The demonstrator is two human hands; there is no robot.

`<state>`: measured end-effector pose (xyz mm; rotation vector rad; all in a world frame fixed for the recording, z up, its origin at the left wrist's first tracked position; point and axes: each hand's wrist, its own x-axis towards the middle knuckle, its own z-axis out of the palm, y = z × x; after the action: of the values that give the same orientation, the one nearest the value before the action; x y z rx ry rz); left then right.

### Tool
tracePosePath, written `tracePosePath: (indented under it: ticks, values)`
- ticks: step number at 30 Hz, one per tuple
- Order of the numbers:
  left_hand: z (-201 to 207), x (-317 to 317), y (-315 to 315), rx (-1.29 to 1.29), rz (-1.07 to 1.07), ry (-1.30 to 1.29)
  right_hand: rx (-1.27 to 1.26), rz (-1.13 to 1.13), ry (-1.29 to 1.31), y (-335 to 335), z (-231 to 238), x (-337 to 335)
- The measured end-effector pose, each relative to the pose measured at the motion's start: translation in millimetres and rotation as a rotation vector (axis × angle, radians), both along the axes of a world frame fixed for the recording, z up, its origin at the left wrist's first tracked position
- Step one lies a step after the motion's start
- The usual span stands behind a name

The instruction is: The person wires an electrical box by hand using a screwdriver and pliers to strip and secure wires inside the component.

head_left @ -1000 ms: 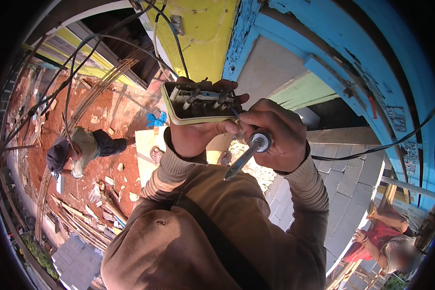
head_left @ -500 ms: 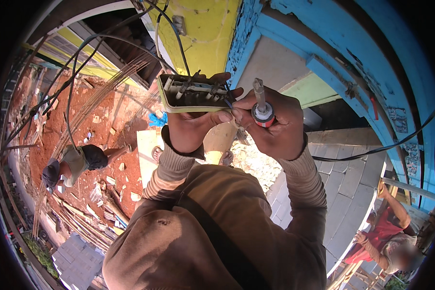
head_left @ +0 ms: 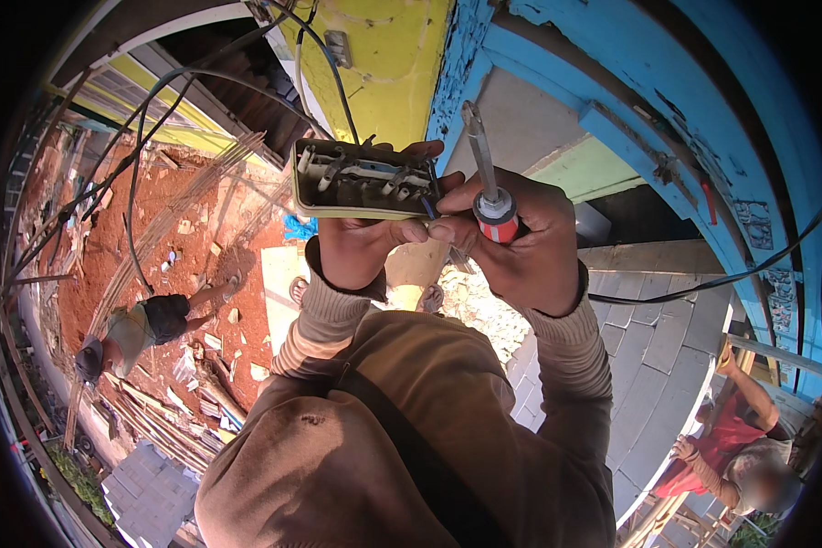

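Observation:
My left hand (head_left: 356, 251) is closed around a shallow, pale-rimmed electrical box (head_left: 333, 210), fingertips showing behind its far edge. The open face of the box is toward me, with metal strips and white terminal posts inside. In my right hand (head_left: 534, 233) is a screwdriver (head_left: 479, 151) with a red and black handle, its shaft pointing up and away from the box. The right thumb and fingertips are at the box's right end, beside a short dark wire (head_left: 432, 196). Whether they pinch that wire is unclear. A black cable (head_left: 342, 96) hangs down behind the box.
Ahead are a yellow wall (head_left: 388, 73) and blue timber framing (head_left: 557, 68). Loose black cables (head_left: 142, 114) loop at the left. One person (head_left: 132, 333) is on the rubble-strewn red ground; another, in red (head_left: 740, 425), is beyond grey paving (head_left: 653, 347) at the lower right.
The screwdriver has tilted so more of its shaft shows. The box has shifted slightly left and turned its inside more toward me. The person at left has moved down and left.

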<state>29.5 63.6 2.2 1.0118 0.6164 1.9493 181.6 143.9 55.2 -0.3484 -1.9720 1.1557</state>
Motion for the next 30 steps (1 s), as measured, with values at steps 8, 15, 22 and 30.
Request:
tracePosePath:
  ticks: [8, 15, 22, 30]
  values:
    - [-12, -19, 0, -0.057, 0.074, 0.31, 0.03, -0.013, 0.003, 1, -2, -6]
    - [-2, -2, 0, -0.007, 0.023, 0.007, -0.274, -0.02, 0.021, -8, -4, -8]
    - [-4, 0, -3, -0.001, -0.199, -0.157, -0.381, -0.086, -0.033, -15, 1, -9]
    - [-3, -13, -11, 0.002, -0.372, -0.26, -0.018, -0.116, -0.249, -24, 31, 17]
